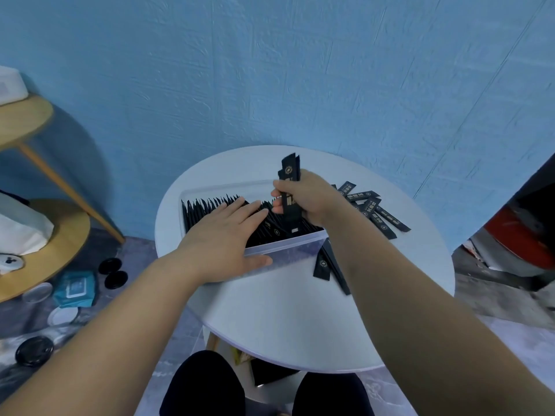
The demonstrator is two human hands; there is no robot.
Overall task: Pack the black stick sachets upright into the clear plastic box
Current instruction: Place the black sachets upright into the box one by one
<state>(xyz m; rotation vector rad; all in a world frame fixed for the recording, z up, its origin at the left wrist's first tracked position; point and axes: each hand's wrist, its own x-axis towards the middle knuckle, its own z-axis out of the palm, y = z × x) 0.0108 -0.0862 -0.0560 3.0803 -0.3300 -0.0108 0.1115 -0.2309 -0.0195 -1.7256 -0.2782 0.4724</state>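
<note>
The clear plastic box point(288, 250) lies on a round white table point(300, 319), filled along its left and middle with upright black stick sachets point(207, 205). My left hand point(225, 235) lies flat over the packed sachets, fingers straight, thumb against the box's near wall. My right hand point(303, 196) grips a small bunch of black sachets point(289, 172) upright over the box's right end. Loose sachets point(372, 208) lie on the table right of the box, and a few more point(327, 265) lean by its near right corner.
A blue wall stands close behind the table. A wooden two-tier side table point(36, 223) is at the left. On the floor there lie black lids point(112, 273), a teal packet point(75, 288) and a black disc point(34, 351). My knees point(204, 385) are under the table's near edge.
</note>
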